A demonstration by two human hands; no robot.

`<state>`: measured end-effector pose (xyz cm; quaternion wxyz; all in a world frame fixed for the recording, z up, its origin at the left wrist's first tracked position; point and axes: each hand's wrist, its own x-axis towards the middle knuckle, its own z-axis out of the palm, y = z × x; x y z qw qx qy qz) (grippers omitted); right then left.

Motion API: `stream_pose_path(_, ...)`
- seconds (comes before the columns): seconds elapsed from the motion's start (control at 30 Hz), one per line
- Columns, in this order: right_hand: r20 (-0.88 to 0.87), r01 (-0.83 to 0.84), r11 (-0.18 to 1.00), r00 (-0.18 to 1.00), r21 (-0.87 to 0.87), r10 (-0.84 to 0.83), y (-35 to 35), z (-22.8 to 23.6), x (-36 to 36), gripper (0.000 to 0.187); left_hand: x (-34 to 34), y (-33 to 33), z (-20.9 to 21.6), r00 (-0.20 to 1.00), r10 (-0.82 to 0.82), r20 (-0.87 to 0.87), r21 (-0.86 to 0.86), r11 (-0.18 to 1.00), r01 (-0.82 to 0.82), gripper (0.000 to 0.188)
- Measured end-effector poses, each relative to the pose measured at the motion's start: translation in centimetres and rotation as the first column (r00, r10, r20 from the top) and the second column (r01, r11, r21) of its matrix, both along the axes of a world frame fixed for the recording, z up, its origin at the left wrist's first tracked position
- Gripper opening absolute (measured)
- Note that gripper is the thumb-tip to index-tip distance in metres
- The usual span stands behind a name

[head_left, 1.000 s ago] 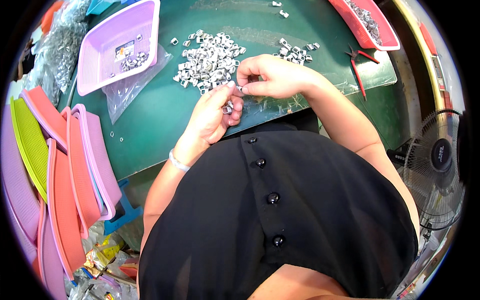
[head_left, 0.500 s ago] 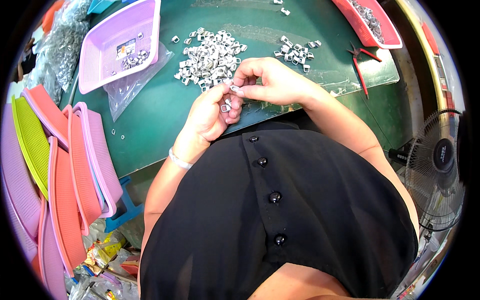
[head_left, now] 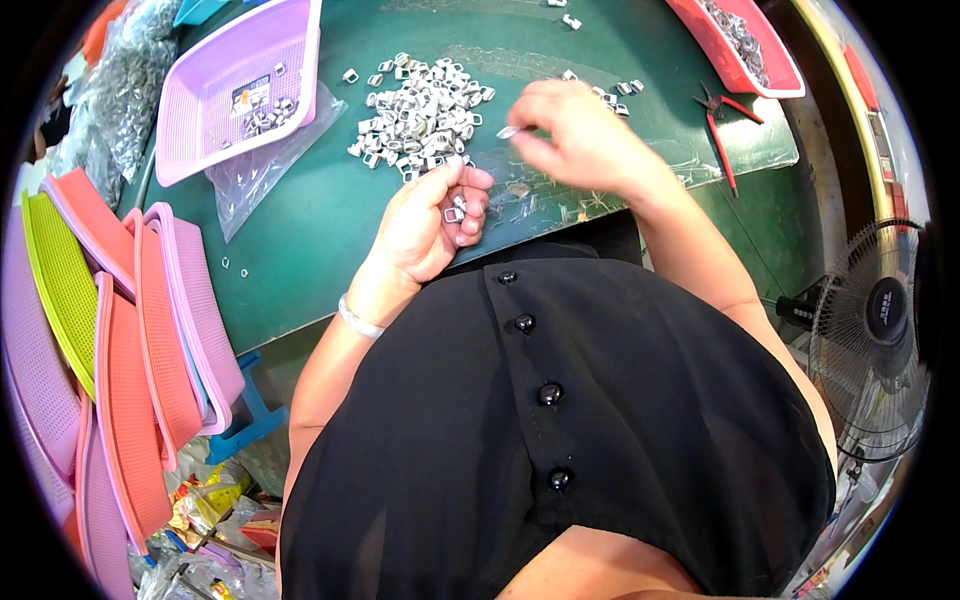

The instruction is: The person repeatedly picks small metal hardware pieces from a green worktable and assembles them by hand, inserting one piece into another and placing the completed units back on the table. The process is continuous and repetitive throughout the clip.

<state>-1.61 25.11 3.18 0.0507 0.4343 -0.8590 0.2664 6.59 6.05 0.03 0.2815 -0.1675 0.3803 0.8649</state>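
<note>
My left hand [head_left: 435, 207], its fingers curled, holds small silver metal buckles [head_left: 456, 211] in its palm near the table's front edge. Just beyond it lies a heap of the same silver buckles [head_left: 420, 112]. To the right, my right hand [head_left: 570, 135] is raised over the table and pinches one metal buckle [head_left: 507, 132] between thumb and forefinger. A smaller group of buckles [head_left: 608, 98] lies behind the right hand and is partly hidden by it.
A pink-purple basket [head_left: 185, 110] with some buckles stands at the left on a clear plastic bag [head_left: 275, 165]. Red-handled pliers [head_left: 716, 140] and a red basket [head_left: 790, 80] of metal parts are at the right. Stacked baskets [head_left: 130, 400] and a fan [head_left: 885, 310] flank me.
My right hand has moved away from the left hand, to the right and farther out, taking one buckle in its fingertips. The left hand has stayed nearly in place with buckles in it.
</note>
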Motion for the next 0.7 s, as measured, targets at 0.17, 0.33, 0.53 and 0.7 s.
stream_pose_path(0.17, -0.290, 0.287, 0.924, 0.933, 0.251, -0.211, 2.1, -0.2, -1.6, 0.019, 0.0, 0.1, 0.2, 1.000, -0.007, -0.022, -0.032, 0.999, 0.006, 0.030)
stream_pose_path(0.33, -0.043, 0.065, 0.990, 0.997, 0.125, -0.060, -0.9, -1.2, -1.2, 0.025, 0.0, 0.1, -0.2, 0.999, -0.007, -0.032, -0.040, 0.999, 0.005, 0.029)
stream_pose_path(0.53, -0.036, 0.040, 0.998, 0.998, -0.041, -0.042, -3.7, -3.5, -1.2, 0.023, 0.2, -0.2, -0.4, 1.000, 0.008, -0.028, 0.016, 1.000, -0.008, 0.027)
stream_pose_path(0.7, 0.001, -0.018, 0.995, 1.000, -0.093, 0.018, -3.6, -3.0, -1.1, 0.015, 0.2, -0.2, -0.5, 0.999, 0.020, -0.035, 0.020, 1.000, -0.020, 0.026)
